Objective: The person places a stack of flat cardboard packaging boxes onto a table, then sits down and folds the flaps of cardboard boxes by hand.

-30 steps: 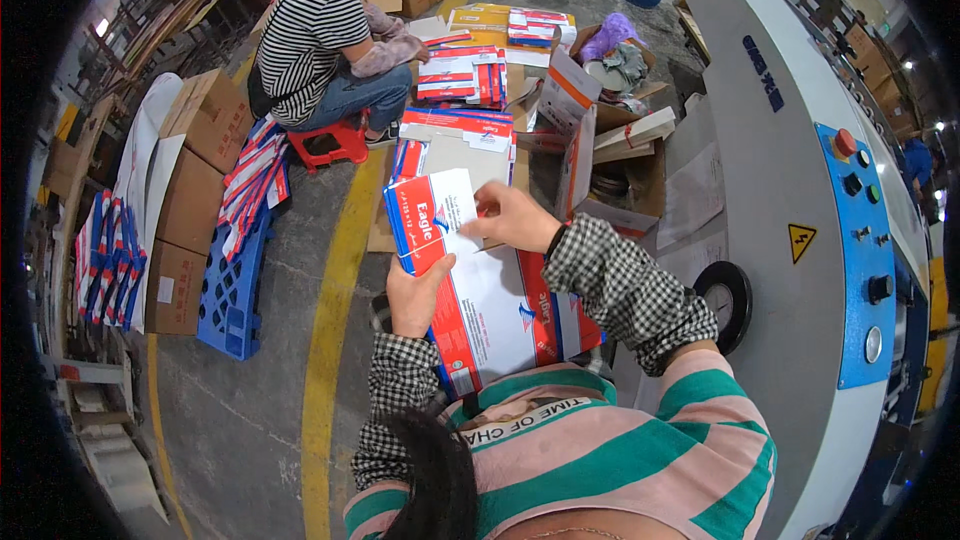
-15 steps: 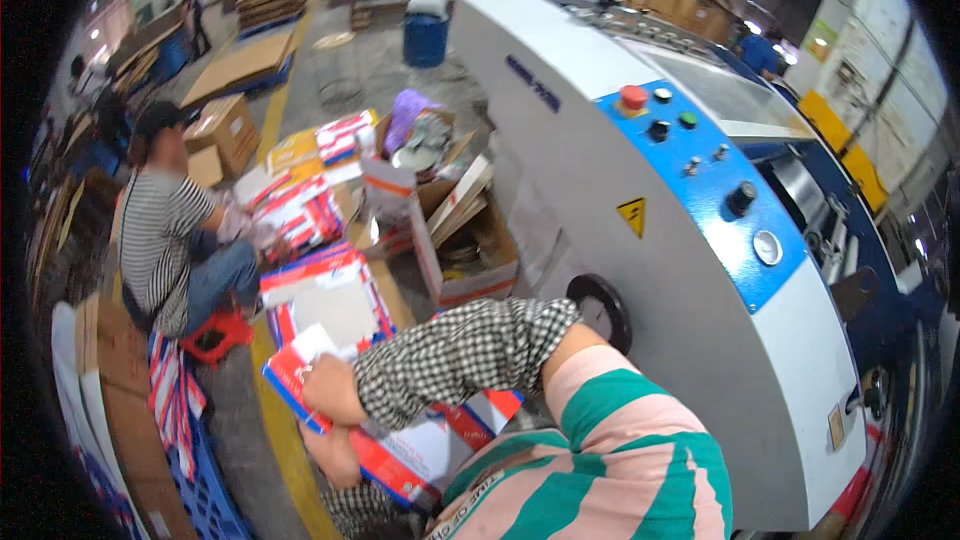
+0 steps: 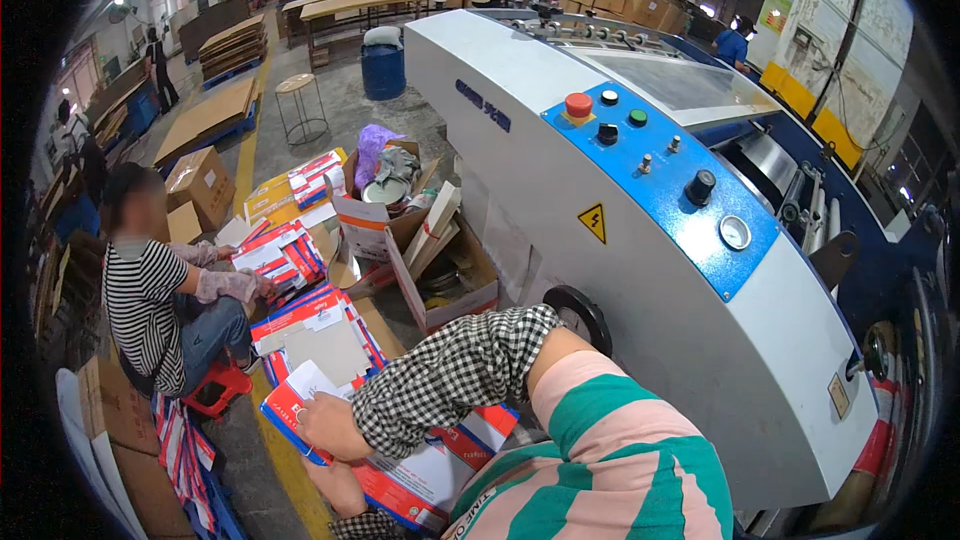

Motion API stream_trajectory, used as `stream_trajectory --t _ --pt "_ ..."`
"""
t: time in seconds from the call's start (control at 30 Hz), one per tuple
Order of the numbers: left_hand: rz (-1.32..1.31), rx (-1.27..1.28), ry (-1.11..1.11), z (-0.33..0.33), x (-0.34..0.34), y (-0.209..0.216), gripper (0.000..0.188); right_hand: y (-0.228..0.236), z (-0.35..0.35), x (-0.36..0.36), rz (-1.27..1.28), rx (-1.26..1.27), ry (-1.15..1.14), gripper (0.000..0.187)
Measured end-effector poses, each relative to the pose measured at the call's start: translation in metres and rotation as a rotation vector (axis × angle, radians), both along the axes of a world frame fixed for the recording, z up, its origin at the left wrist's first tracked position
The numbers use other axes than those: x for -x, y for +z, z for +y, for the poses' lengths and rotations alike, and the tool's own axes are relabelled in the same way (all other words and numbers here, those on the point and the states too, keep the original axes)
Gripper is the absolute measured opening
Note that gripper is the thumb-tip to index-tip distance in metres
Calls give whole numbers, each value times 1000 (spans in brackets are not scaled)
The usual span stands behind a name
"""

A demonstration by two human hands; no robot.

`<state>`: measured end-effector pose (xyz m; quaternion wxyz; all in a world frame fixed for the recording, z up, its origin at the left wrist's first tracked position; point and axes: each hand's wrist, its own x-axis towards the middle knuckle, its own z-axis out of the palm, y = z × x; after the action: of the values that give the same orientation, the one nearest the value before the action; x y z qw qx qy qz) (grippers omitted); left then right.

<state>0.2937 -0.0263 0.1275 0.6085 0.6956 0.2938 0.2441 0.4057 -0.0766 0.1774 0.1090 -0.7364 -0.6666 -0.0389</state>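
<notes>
My right hand [image 3: 332, 426], in a black-and-white checked sleeve, is closed on a red, white and blue printed card [image 3: 288, 402]. Its fingers wrap over the card's near edge. Just below it my left hand [image 3: 338, 486] lies against the card's lower end, its fingers mostly hidden. Under my forearm is a larger printed sheet [image 3: 425, 470], white with red and blue bands. Beyond the held card, a pile of similar printed sheets [image 3: 275, 325] carries a bare grey board [image 3: 328, 352].
A grey machine with a blue control panel [image 3: 660, 190] and black handwheel [image 3: 590, 315] stands at my right. An open carton [image 3: 470, 310] holds scraps. At left a seated person [image 3: 150, 290] handles more printed sheets [image 3: 290, 255]. A blue barrel [image 3: 384, 72] stands farther back.
My view has tilted up and turned slightly, so the machine appears shifted left. Both hands stay at the card with little movement. The seated person's hands have moved a little among the sheets.
</notes>
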Motion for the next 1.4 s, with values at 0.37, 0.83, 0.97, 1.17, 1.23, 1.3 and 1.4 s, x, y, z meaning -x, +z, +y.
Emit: stream_trajectory --t 0.37,0.83,0.97,1.17,1.23,1.3,1.4 --pt "180 -671 -74 1 -9 18 17 1 8 6 -16 -25 -147 12" --pt "304 -526 -52 10 -1 -2 25 15 0 -2 34 -61 49 17" --pt "101 -363 9 9 3 -14 31 24 1 -7 340 126 133 23" --pt "-71 -38 -15 -25 -1 34 48 44 2 -33 293 45 119 20" --pt "-157 77 -59 -29 -1 37 50 60 2 -40 340 -108 35 18" --pt "-91 57 -49 -40 -4 49 48 76 2 -46 490 -343 -103 11" --pt "-100 23 -67 -35 -5 23 47 85 -5 -60 654 -471 -123 8"
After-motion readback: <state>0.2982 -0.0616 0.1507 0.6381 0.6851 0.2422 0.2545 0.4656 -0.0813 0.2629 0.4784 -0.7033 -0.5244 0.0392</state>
